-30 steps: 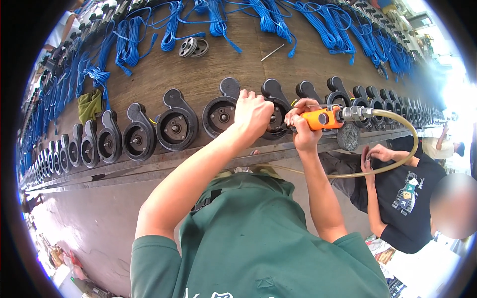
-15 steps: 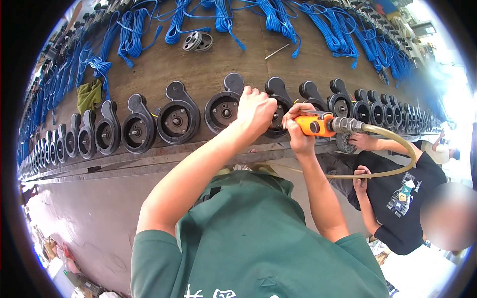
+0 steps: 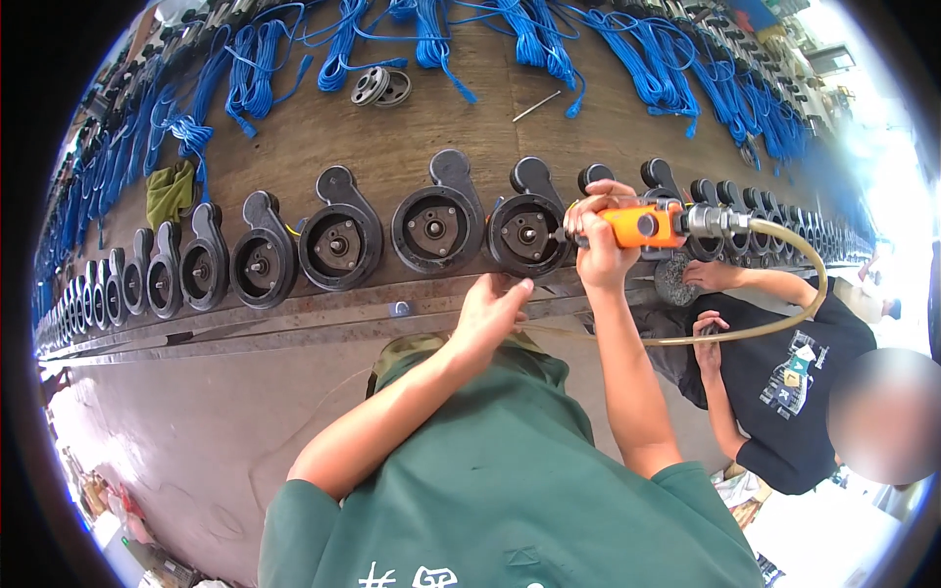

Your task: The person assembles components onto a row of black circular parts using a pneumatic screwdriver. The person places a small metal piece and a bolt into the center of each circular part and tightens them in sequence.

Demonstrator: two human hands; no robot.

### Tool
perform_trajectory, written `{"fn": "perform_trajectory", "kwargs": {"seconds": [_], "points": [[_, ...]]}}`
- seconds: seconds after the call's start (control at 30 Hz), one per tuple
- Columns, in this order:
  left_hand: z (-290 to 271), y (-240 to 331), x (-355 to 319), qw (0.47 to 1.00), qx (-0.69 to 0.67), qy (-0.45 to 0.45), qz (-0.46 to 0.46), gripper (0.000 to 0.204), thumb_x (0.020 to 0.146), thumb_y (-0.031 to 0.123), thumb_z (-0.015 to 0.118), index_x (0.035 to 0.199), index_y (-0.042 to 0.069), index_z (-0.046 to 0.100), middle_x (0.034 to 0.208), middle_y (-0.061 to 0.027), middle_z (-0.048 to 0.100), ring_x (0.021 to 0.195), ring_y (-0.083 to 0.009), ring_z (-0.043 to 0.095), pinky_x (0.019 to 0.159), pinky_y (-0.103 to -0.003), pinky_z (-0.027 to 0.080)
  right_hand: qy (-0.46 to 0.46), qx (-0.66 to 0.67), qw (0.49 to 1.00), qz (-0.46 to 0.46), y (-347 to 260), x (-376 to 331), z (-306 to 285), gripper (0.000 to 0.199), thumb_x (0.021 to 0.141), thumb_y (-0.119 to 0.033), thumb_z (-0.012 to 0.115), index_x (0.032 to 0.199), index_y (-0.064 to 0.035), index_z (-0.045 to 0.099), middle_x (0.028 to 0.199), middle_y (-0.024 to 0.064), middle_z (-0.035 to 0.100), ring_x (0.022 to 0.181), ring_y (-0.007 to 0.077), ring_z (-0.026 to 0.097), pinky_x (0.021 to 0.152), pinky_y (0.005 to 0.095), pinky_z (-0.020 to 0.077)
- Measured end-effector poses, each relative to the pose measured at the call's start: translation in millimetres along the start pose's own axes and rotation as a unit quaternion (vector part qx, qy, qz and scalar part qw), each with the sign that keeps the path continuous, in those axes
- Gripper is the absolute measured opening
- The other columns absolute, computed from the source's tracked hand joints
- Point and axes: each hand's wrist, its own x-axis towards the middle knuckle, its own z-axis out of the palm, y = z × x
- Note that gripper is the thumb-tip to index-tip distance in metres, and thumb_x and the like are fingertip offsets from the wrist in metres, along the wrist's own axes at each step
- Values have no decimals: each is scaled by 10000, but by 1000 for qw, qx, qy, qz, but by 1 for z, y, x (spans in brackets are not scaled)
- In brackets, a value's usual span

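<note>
My right hand is wrapped round an orange air screwdriver, held roughly level. Its dark tip points left, beside the right rim of a round black housing. That housing has an open face with a metal shaft in the middle and a rounded arm rising behind. My left hand hovers just below it at the bench's front edge, thumb and fingers apart, with nothing visible in it. Another black housing stands to the left with its shaft and screws showing.
Similar housings line the wooden bench on both sides. Blue cable bundles lie at the back, near two metal wheels and a thin rod. A yellowish hose loops from the tool. A co-worker's hand is close on the right.
My left hand has come off the housing and dropped toward the bench edge, uncovering its face. My right hand has shifted slightly right and up with the screwdriver.
</note>
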Motion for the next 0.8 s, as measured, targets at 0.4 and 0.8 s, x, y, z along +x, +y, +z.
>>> {"fn": "perform_trajectory", "kwargs": {"seconds": [0.4, 0.8], "points": [[8, -10, 56, 995, -39, 67, 56, 247, 933, 190, 573, 995, -44, 526, 858, -144, 653, 635, -207, 650, 519, -310, 512, -10, 7, 1000, -15, 26, 12, -1, 256, 829, 18, 519, 1084, 27, 505, 744, 74, 558, 632, 142, 531, 659, 310, 487], [26, -13, 61, 980, -2, 158, 120, 291, 875, 195, 559, 939, -88, 575, 718, -177, 636, 601, -255, 625, 599, -408, 513, -78, -32, 995, 52, 20, 25, 1, 177, 851, 40, 541, 1006, -28, 486, 804, 74, 536, 700, 164, 551, 691, 306, 485]]}}
